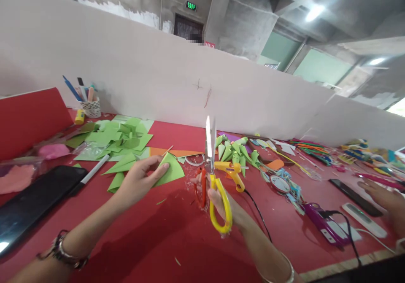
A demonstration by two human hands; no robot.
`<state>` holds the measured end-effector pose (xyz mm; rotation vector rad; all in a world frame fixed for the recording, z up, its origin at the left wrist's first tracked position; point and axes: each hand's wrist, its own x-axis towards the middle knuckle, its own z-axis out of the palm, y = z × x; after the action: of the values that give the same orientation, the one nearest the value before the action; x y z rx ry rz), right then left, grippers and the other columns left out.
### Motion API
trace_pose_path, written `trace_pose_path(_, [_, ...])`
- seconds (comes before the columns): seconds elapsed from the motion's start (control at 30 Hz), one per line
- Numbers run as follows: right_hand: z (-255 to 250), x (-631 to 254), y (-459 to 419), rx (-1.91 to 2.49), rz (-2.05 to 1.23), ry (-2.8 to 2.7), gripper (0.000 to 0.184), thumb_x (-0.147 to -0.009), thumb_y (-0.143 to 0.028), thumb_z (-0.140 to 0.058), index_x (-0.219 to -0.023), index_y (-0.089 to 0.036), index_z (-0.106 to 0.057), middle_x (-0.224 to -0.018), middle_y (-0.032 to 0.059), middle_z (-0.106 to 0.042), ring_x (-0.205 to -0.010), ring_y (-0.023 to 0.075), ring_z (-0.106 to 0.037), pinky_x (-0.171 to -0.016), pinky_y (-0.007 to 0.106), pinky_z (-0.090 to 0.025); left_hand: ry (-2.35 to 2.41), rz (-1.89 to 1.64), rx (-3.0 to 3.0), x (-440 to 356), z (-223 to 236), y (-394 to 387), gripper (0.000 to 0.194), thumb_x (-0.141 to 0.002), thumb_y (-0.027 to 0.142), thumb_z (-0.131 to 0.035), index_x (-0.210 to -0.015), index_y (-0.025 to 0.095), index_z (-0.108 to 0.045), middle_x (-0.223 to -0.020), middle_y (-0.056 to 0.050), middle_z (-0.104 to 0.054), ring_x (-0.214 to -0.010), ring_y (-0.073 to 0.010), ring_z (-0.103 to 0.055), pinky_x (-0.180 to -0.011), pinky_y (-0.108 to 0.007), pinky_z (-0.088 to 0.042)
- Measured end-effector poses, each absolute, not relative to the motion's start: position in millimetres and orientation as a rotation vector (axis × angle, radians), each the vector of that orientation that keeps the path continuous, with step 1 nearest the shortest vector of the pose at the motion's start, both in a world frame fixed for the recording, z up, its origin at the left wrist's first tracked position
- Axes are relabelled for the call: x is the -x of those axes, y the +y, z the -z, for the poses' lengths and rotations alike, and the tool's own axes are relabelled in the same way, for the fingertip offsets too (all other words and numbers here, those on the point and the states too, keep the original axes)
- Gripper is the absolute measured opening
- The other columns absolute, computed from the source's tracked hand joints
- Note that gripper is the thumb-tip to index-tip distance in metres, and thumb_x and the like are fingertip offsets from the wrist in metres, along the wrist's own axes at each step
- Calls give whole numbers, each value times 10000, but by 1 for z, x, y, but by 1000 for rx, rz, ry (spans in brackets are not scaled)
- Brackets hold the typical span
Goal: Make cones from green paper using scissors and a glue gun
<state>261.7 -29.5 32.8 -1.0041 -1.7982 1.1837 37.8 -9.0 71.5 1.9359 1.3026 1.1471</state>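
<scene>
Green paper piece (173,172): one, light green, smooth, fan-shaped, with a curved lower-right edge; located above the red table (142,241), left of the scissors.

Left hand (144,175): pinching the paper between thumb and fingers.

Scissors (209,148): one pair, one loop yellow, the other orange-red, with whitish residue on the handles; metal blades pointing up.

Right hand (234,210): gripping the scissors by the loops.

Green paper pile (126,137): loose cut pieces, beyond the left hand.

Green paper cones (236,151): a cluster, beyond the yellow glue gun (234,174).

Obscured: the paper's left part, under the fingers; several right-hand fingers, behind the handles. Hard to make out: a thin pale sliver at the paper's top; the blades' exact gap, blurred. Cut off: the black phone (41,198) at left; another person's hand (384,194) at right.
</scene>
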Motion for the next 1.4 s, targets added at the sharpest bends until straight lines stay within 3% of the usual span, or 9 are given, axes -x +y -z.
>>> trace_pose_path(0.17, [-38,-263,-38,1058,-985,-1970,378,-846,-537,-280,-827,-199,-450,-745,16,-465,-682,146,-453,-657,293,-398,1375,-1202,-1855,-36,-61,-10,327,-801,404,-395,-563,180,-387,-515,60,-289,-453,-79,-283,-407,-194,-239])
trace_pose_path(0.3, [-46,-263,-41,1149,-906,-2092,410,-826,-565,-286,-751,-183,-417,-640,-9,-398,-575,119,-386,-549,251,-337,1426,-1304,-1831,-36,-63,-14,342,-792,394,-417,-532,182,-347,-508,62,-248,-440,-76,-251,-394,-199,-215])
trace_pose_path(0.57, [-44,-261,-36,1130,-899,-2181,443,-792,-610,-313,-790,-177,-409,-632,-18,-400,-544,99,-358,-515,228,-278,1388,-1380,-1768,-39,-75,-13,315,-794,384,-426,-555,186,-375,-492,66,-257,-419,-72,-250,-368,-193,-205])
trace_pose_path(0.77, [-51,-261,-39,1007,-1050,-2144,412,-798,-583,-336,-823,-179,-417,-656,-17,-389,-561,99,-333,-524,233,-294,1340,-1349,-1861,-45,-85,-7,257,-808,378,-419,-639,186,-448,-498,65,-271,-419,-70,-251,-361,-192,-193])
trace_pose_path(0.97, [-50,-261,-39,978,-1055,-2076,410,-792,-595,-311,-804,-195,-400,-646,-15,-383,-559,108,-342,-518,242,-295,1394,-1389,-1959,-48,-95,0,267,-813,361,-423,-610,187,-424,-496,62,-272,-420,-69,-252,-367,-201,-194])
trace_pose_path(1.4, [-58,-259,-41,1081,-1097,-1961,456,-751,-654,-344,-746,-220,-485,-576,0,-457,-520,128,-433,-497,265,-350,1265,-1069,-2160,-54,-104,2,306,-822,375,-393,-580,188,-397,-517,51,-249,-450,-77,-232,-405,-209,-204])
